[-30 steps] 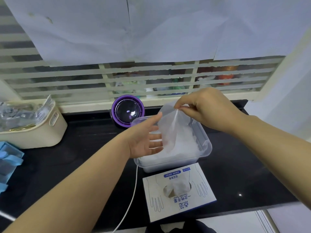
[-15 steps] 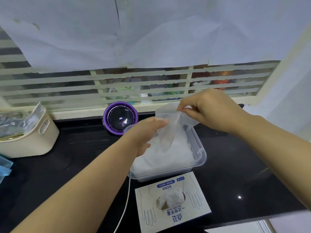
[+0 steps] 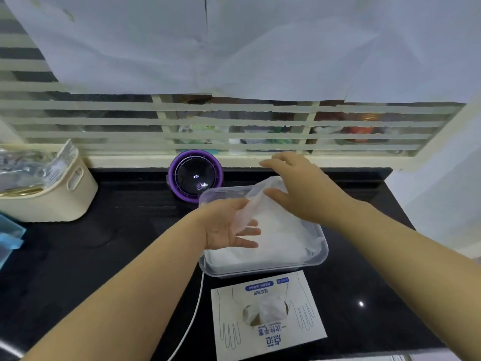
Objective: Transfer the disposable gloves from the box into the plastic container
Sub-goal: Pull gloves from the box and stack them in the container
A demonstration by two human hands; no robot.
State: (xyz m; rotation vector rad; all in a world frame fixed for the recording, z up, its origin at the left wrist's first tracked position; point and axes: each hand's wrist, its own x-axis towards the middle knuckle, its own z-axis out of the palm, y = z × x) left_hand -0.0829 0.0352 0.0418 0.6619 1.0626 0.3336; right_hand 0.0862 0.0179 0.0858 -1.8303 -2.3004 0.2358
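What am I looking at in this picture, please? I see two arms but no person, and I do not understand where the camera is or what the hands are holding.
The camera is worn on a person's head and looks forward and down, so you see only that person's own arms. There is no machine here. The left hand and the right hand are together handling one thin see-through glove over a clear plastic container, which already holds a pile of such gloves. Nearer to the person lies the glove box, flat on the black counter, with more gloves showing in its opening. Behind the container stands a round purple device. At the far left is a cream basket with packets in it.
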